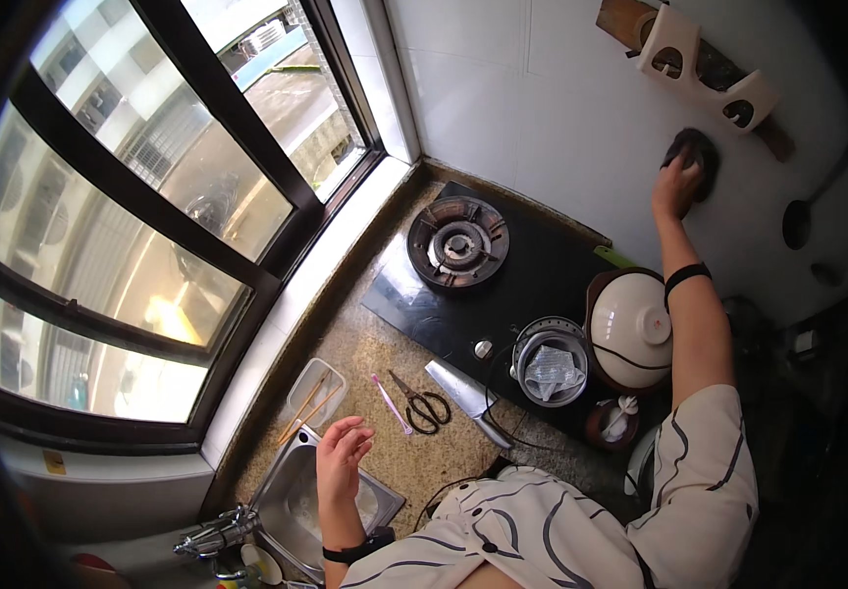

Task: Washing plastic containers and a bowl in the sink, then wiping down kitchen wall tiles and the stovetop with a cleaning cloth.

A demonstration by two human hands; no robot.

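Observation:
My right hand (678, 180) is stretched out to the tiled wall (542, 125) and presses a dark cloth (704, 158) against it, below a white wall rack (678, 51). My left hand (345, 449) hangs over the edge of the stainless steel sink (277, 478), fingers loosely curled, with nothing seen in it. Near that hand on the stone counter (394, 346) lie black-handled scissors (428, 412), a pink and white stick-like item (391, 403) and a cleaver (461, 389). Wooden chopsticks (313, 406) rest across a clear plastic container (334, 397).
A black gas hob (534, 250) carries a burner (458, 243), a metal pot (553, 397) holding a crumpled wrapper, and a lidded clay pot (626, 324) under my right arm. A ladle (797, 224) hangs on the wall. The faucet (218, 531) stands by the sink, below the window.

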